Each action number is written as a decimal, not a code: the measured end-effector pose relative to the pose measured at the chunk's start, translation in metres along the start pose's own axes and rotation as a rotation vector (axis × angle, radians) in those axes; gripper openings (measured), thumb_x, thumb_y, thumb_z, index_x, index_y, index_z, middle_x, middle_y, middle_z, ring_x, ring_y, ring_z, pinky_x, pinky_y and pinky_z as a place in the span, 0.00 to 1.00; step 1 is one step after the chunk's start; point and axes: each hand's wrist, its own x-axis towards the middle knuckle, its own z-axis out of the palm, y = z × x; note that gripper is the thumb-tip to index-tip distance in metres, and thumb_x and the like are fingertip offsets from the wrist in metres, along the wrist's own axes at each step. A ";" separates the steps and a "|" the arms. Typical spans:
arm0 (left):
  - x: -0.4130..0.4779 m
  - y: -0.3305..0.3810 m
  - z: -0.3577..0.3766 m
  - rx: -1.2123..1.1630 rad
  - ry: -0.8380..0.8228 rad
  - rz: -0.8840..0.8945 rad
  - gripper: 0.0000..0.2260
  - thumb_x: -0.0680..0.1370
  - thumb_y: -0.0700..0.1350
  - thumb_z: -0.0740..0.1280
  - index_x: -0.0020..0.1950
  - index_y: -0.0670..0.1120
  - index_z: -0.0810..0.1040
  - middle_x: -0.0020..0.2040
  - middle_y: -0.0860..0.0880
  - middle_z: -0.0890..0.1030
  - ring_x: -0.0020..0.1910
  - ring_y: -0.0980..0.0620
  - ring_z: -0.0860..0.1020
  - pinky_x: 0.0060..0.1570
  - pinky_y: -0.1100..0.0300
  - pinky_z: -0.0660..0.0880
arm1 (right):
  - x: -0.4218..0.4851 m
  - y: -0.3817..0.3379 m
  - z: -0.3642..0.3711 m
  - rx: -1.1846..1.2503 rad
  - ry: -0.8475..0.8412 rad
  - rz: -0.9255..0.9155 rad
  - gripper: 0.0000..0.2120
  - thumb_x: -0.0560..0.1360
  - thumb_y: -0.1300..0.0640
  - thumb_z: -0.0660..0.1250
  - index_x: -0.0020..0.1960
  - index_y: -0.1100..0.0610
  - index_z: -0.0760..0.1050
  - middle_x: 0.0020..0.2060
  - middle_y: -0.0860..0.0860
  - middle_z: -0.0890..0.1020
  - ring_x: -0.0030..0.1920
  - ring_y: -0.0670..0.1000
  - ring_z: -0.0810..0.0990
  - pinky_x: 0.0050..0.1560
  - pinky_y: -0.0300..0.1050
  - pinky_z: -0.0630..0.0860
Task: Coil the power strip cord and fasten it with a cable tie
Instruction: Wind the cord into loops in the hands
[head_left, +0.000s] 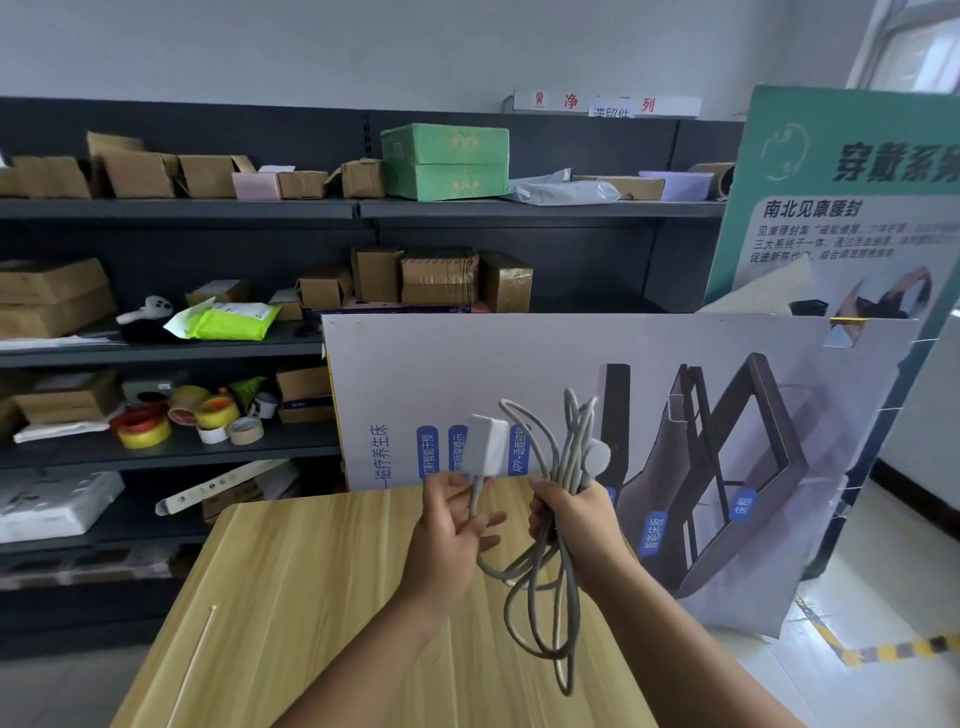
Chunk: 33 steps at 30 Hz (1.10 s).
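Observation:
I hold a grey-white power strip cord above the wooden table (291, 597). My right hand (576, 519) is closed around a bundle of cord loops (561, 587) that stick up above the fist and hang down below it; the plug (597, 457) pokes out near the top. My left hand (452, 525) pinches the cord just under the white power strip block (485, 444), which stands upright above my fingers. A thin pale cable tie (200, 654) lies on the table's left side, well away from both hands.
Dark metal shelves (182, 210) with cardboard boxes, tape rolls (145, 428) and packages fill the left and back. A large printed poster board (675, 415) leans behind the table, and a green display board (841, 197) stands at the right. Tiled floor lies right of the table.

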 end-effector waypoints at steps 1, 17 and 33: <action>-0.001 0.001 0.003 -0.003 -0.020 -0.017 0.19 0.80 0.33 0.61 0.61 0.58 0.68 0.61 0.56 0.79 0.51 0.54 0.84 0.46 0.58 0.82 | 0.000 -0.001 0.000 0.005 0.003 -0.001 0.05 0.76 0.64 0.68 0.43 0.63 0.74 0.29 0.56 0.78 0.28 0.52 0.77 0.32 0.47 0.77; -0.015 0.020 0.029 -0.110 -0.165 -0.034 0.21 0.80 0.43 0.54 0.68 0.64 0.70 0.59 0.63 0.81 0.59 0.65 0.78 0.57 0.68 0.73 | -0.003 0.004 0.028 -0.096 -0.041 -0.126 0.03 0.74 0.61 0.69 0.43 0.61 0.77 0.32 0.53 0.78 0.34 0.52 0.78 0.38 0.47 0.77; -0.015 -0.028 0.021 0.693 -0.057 0.459 0.11 0.78 0.52 0.64 0.51 0.50 0.84 0.68 0.53 0.77 0.64 0.52 0.76 0.66 0.46 0.72 | 0.021 0.026 0.004 0.833 -0.097 0.393 0.17 0.79 0.58 0.62 0.31 0.57 0.71 0.23 0.51 0.77 0.27 0.49 0.80 0.33 0.43 0.78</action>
